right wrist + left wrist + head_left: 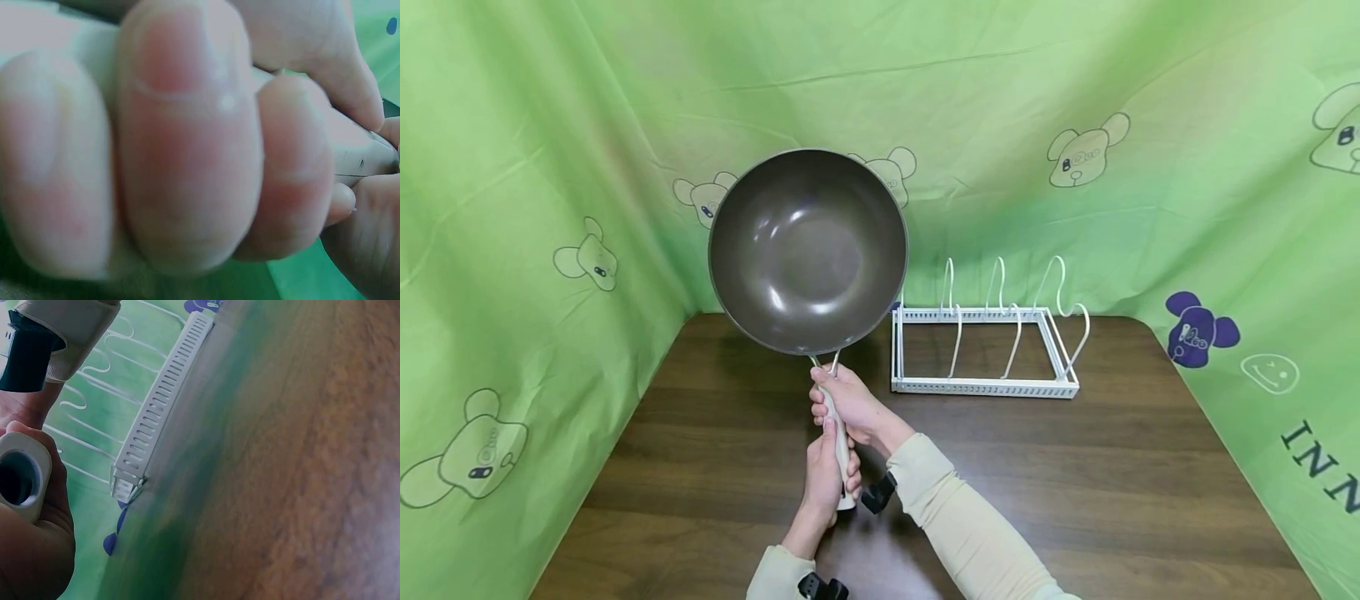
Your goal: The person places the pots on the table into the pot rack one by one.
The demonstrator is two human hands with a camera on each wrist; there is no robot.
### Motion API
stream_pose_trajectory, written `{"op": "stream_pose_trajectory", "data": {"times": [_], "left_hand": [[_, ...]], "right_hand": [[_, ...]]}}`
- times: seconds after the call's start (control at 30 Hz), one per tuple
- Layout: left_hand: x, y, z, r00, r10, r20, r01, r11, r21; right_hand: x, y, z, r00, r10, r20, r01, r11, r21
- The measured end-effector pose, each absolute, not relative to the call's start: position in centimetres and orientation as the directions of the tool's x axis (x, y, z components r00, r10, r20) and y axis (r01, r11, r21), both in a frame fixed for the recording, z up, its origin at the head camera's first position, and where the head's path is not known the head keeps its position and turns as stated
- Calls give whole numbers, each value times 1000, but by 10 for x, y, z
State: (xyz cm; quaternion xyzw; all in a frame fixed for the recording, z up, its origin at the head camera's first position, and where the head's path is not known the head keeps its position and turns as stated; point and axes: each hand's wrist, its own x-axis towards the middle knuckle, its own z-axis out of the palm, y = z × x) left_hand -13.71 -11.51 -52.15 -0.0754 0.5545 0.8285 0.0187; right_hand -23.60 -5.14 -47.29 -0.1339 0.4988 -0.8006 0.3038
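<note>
A deep wok (808,250) with a dark grey-brown, glossy inside is raised above the table, its open side tilted toward the head camera. Both hands grip its pale handle (838,429). My right hand (850,404) holds the upper part, close to the metal fork below the pan. Lower down, my left hand (827,471) wraps round the handle near its end. In the left wrist view the hollow handle end (25,469) pokes out of the left hand. Curled right-hand fingers (187,144) fill most of the right wrist view.
A white metal rack (985,387) with several upright curved wire dividers stands on the wooden table (1075,483), right of the wok. Green cloth (985,108) with printed bear heads hangs behind and at both sides. Dark wrist cameras (878,493) sit at both cuffs.
</note>
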Motion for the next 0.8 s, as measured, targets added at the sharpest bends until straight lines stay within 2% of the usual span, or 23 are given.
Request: {"op": "stream_pose_trajectory", "data": {"times": [0.8], "left_hand": [[-151,-108,-524,-997,-3,-74,-66,-398,915]], "right_hand": [[-241,-40,-460,-804,-588,-86,307,-287,-907]]}}
